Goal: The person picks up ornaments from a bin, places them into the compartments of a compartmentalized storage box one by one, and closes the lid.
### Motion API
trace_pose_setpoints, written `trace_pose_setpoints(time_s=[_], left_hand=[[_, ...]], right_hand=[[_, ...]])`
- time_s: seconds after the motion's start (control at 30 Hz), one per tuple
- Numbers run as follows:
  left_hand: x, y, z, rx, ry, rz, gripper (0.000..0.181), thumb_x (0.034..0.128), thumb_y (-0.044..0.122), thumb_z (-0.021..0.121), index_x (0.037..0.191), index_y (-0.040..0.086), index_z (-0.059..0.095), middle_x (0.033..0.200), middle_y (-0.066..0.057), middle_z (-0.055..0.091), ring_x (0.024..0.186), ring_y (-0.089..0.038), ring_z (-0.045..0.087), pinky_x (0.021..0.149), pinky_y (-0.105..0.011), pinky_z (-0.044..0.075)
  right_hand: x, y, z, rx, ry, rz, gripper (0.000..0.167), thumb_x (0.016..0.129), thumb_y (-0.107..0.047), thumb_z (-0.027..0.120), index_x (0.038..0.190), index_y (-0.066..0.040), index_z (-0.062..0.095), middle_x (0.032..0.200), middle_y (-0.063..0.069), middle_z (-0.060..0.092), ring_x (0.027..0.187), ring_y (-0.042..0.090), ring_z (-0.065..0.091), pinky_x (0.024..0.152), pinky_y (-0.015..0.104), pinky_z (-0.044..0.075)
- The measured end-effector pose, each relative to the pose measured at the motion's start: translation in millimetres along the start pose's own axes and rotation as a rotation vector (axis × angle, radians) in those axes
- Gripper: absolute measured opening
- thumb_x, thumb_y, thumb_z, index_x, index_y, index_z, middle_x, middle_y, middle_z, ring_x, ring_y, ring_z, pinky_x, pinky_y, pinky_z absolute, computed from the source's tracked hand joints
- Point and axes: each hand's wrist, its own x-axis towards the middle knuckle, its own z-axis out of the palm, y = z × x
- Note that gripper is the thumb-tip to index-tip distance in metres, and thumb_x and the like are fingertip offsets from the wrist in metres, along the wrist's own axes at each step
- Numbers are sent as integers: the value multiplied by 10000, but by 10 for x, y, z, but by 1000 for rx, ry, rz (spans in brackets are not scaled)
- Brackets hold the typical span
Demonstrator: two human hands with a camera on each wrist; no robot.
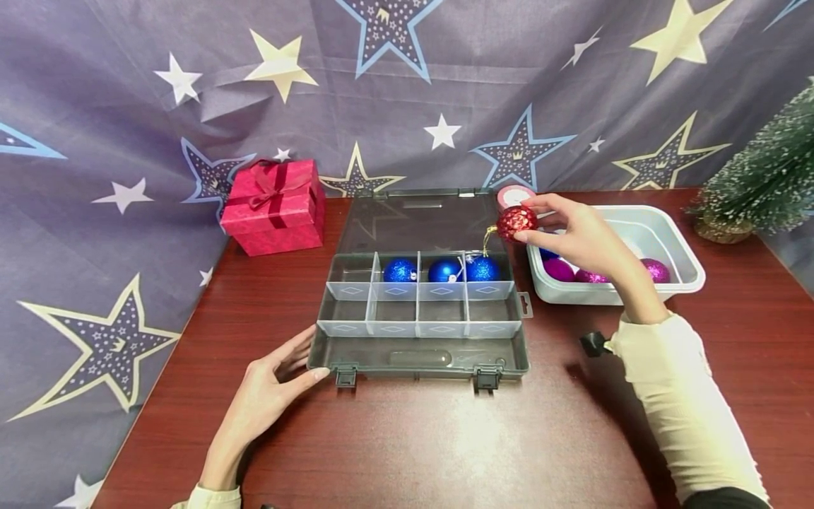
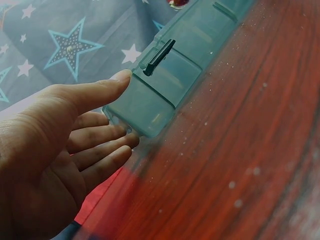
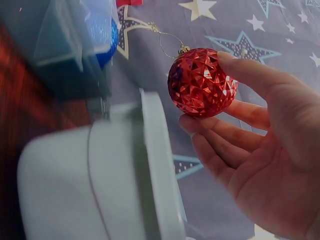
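Observation:
My right hand (image 1: 581, 237) pinches a red faceted Christmas ball (image 1: 516, 223) between thumb and fingertips, above the left rim of the white tub (image 1: 693, 272). A gold loop hangs from the ball, which shows closely in the right wrist view (image 3: 200, 82). The grey see-through compartment box (image 1: 420, 371) lies with its lid (image 1: 426, 223) laid back. Three blue Christmas balls (image 1: 400, 271) sit in separate back-row compartments; the back-left one holds none. My left hand (image 1: 263, 389) touches the box's front left corner, thumb at the front and rather straight fingers along the side (image 2: 75, 130).
Purple and blue balls (image 1: 655, 271) lie in the tub. Behind the box's right end is a pink and white round thing (image 1: 514, 196). A red gift box (image 1: 273, 208) stands at the back left, a small frosted tree (image 1: 763, 162) at the right. A star-printed cloth (image 1: 381, 106) hangs behind.

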Motion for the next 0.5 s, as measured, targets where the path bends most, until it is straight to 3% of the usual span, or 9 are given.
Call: trace_pose_setpoints(time_s=[0.03,0.13,0.5], left_hand=[[0,0,0,1,0,0,642,906,145,831,1494,149,574,1314,-110,683,1138,-219,691,936,-165,528],[1,-2,-2,5,0,-1,641,906,149,832,1493,157,575,1314,-108,684,1138,-219,691,936,-163,527],[1,-4,-4,9,0,-9,642,909,162,831,1497,173,574,1314,-103,685,1134,-215,692,933,-161,527]], right_hand=[[17,-15,24,12,-5,-4,492,941,-188,789,1365,-5,617,1265,237,665,1117,434,667,984,557,517],[69,-58,90,29,-20,-2,490,942,-195,789,1366,-17,618,1249,226,671,1120,417,667,990,563,512],[283,-217,325,82,-52,-98,447,926,-125,806,1332,-17,652,1166,148,684,1083,328,680,1012,489,527]])
